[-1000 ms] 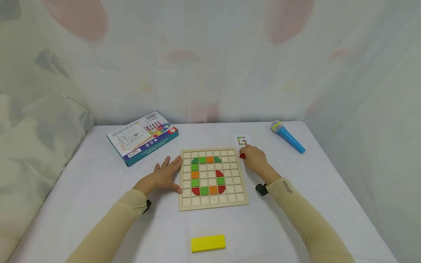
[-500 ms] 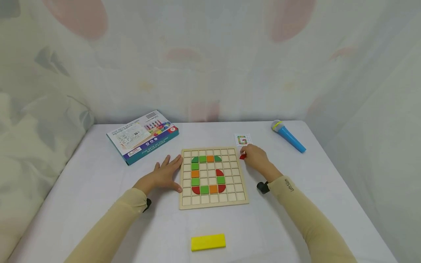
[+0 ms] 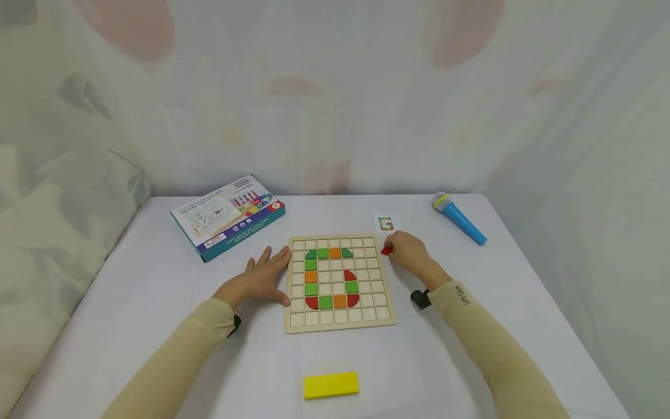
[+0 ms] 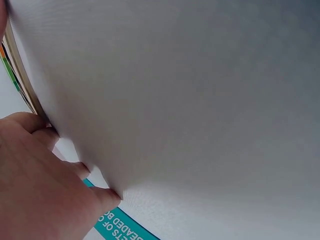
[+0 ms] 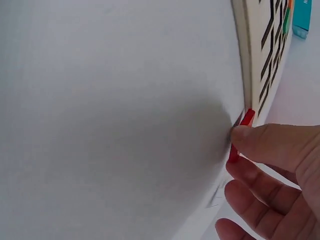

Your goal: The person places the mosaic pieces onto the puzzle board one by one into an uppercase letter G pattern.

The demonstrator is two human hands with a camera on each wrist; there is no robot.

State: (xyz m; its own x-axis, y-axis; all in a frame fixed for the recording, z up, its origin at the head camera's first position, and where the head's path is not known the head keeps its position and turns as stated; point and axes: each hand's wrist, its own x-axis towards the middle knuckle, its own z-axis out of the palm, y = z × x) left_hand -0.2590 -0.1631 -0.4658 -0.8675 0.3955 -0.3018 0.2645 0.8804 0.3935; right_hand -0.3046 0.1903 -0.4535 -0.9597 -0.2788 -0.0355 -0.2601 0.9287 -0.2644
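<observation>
A wooden grid board (image 3: 338,285) lies flat on the white table, with green, orange and red tiles set in it as a letter G. My left hand (image 3: 262,281) rests flat on the table, fingers straight, touching the board's left edge (image 4: 17,75). My right hand (image 3: 408,253) is at the board's upper right corner and pinches a small red tile (image 3: 386,250) between thumb and fingers. In the right wrist view the red tile (image 5: 240,135) stands on edge against the board's rim (image 5: 245,60). A small pattern card (image 3: 386,223) showing a G lies just behind that hand.
The toy's box (image 3: 227,217) lies at the back left; its teal edge (image 4: 117,225) shows by my left fingers. A blue toy microphone (image 3: 458,219) lies at the back right. A yellow block (image 3: 331,385) sits near the front edge. A curtain hangs behind the table.
My right hand with the red tile has shifted slightly toward me along the board's right edge. The left hand has stayed put.
</observation>
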